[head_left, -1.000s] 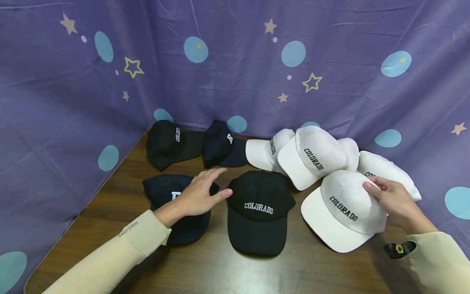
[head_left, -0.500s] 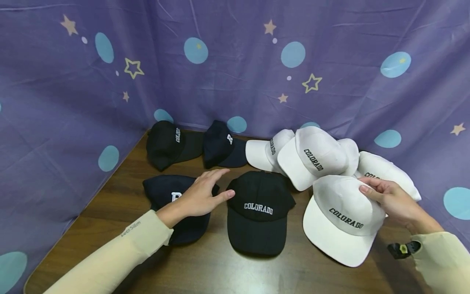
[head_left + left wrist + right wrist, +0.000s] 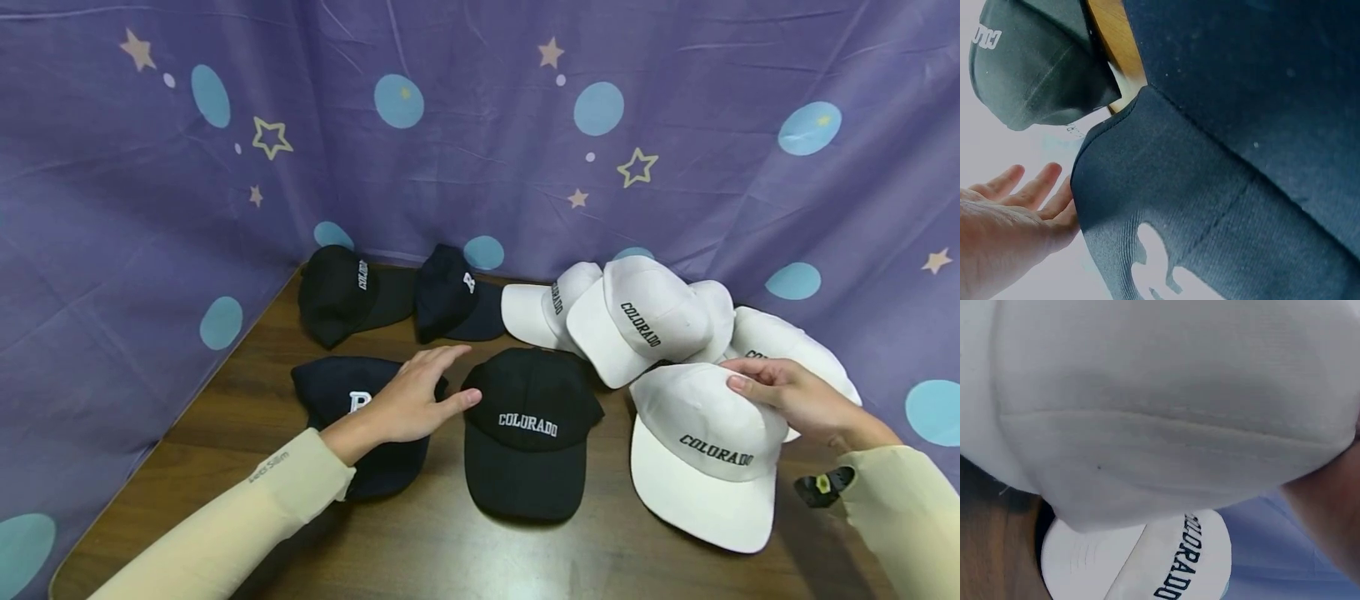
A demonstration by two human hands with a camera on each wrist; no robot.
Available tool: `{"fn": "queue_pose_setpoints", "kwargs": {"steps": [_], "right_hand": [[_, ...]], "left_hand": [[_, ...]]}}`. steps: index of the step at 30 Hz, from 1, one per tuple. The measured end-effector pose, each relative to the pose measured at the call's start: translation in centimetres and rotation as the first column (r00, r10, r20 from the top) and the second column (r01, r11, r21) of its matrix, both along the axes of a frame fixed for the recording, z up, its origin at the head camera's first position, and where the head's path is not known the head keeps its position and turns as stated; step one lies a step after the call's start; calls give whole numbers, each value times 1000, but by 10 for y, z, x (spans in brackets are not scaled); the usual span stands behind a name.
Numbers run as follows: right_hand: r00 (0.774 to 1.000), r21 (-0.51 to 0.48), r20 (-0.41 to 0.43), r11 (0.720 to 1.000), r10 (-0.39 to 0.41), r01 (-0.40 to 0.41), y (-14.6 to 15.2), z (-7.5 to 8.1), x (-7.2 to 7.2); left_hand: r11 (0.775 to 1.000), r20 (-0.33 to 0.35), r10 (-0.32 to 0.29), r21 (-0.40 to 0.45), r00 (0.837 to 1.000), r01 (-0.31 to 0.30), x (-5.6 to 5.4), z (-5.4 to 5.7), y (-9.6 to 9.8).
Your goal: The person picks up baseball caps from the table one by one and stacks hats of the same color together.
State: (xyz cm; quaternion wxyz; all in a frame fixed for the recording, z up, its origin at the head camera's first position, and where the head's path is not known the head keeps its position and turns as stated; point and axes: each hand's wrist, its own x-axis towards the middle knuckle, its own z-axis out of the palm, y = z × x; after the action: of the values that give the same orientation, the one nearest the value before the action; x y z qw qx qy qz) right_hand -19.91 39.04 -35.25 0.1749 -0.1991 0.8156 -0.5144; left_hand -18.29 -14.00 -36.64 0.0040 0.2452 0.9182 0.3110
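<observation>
My right hand (image 3: 806,400) pinches the crown of a white cap (image 3: 708,450) lettered COLORADO, thumb on its top, brim turned toward me. In the right wrist view that cap's fabric (image 3: 1160,381) fills most of the picture, with a blurred bit of the hand (image 3: 1329,506) at the right edge. Over a navy cap (image 3: 390,467) with a white letter, my left hand (image 3: 408,396) spreads its fingers straight and holds nothing. Its thumb tip comes close to a black COLORADO cap (image 3: 528,483); whether they touch I cannot tell.
Along the back of the wooden table (image 3: 247,533) lie a black cap (image 3: 333,296), a navy cap (image 3: 442,300) and several overlapping white caps (image 3: 660,308). Another white cap (image 3: 795,337) sits behind my right hand. A purple patterned cloth (image 3: 480,167) hangs behind the table.
The white cap in my right hand has turned, its brim swinging toward me and slightly right. My right hand has shifted slightly left. The left hand moved slightly right, then stayed nearly still.
</observation>
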Motion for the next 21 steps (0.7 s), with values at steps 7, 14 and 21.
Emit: {"fn": "queue_pose_setpoints", "kwargs": {"steps": [7, 14, 21], "right_hand": [[1000, 104, -7, 994, -22, 23, 3, -6, -12], [1000, 135, -10, 990, -27, 28, 5, -12, -17], [998, 184, -58, 982, -34, 44, 1, -10, -14]], "left_hand": [[1000, -12, -1, 3, 1000, 1, 1, 0, -1], [1000, -18, -12, 12, 1000, 12, 1, 0, -1], [1000, -24, -15, 8, 1000, 15, 2, -1, -1]]}}
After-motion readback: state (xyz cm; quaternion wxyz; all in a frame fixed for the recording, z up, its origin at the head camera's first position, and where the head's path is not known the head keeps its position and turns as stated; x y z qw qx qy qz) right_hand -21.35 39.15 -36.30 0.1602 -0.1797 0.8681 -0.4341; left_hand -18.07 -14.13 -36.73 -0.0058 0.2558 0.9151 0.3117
